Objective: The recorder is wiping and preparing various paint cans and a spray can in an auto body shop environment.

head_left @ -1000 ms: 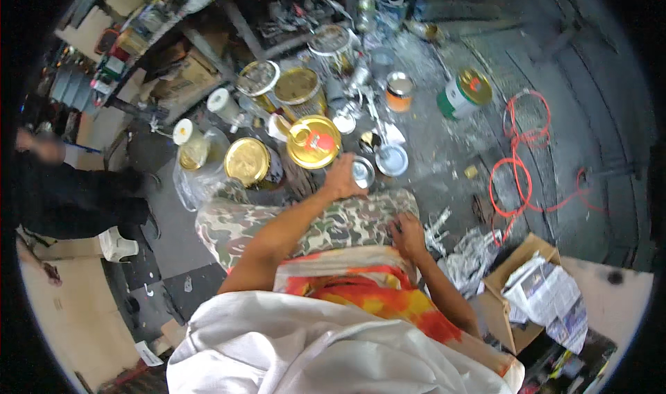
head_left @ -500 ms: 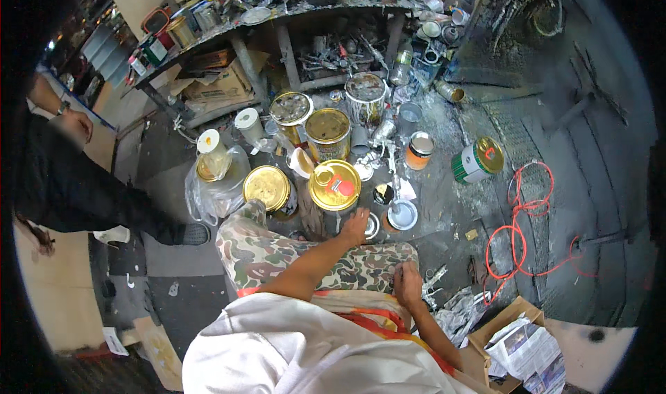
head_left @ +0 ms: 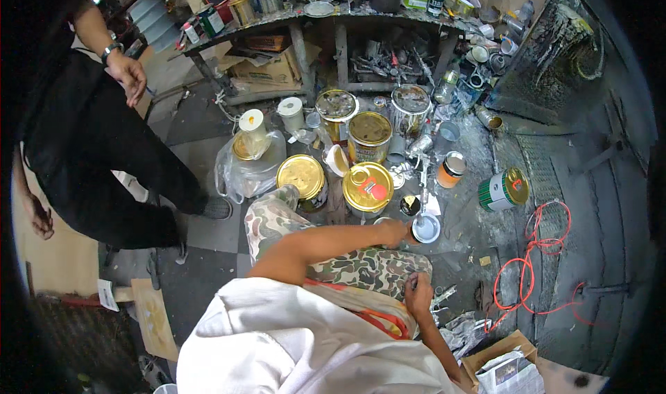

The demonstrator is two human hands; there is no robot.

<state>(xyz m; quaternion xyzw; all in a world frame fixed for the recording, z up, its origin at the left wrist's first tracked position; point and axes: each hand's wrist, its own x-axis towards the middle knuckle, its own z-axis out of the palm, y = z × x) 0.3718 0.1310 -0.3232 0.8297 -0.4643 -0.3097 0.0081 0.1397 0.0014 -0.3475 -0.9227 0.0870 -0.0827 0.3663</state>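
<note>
On the spattered floor just in front of the knee sits a small open can (head_left: 425, 228), and the left hand (head_left: 393, 233) reaches beside its rim; whether those fingers grip anything I cannot tell. The right hand (head_left: 418, 293) rests loosely curled on the camouflage trousers (head_left: 361, 269), holding nothing clearly visible. Judging by the crowding, steadying the can's wall works best, since a gold-lidded tin (head_left: 368, 186) and a stirring stick (head_left: 422, 186) stand close.
</note>
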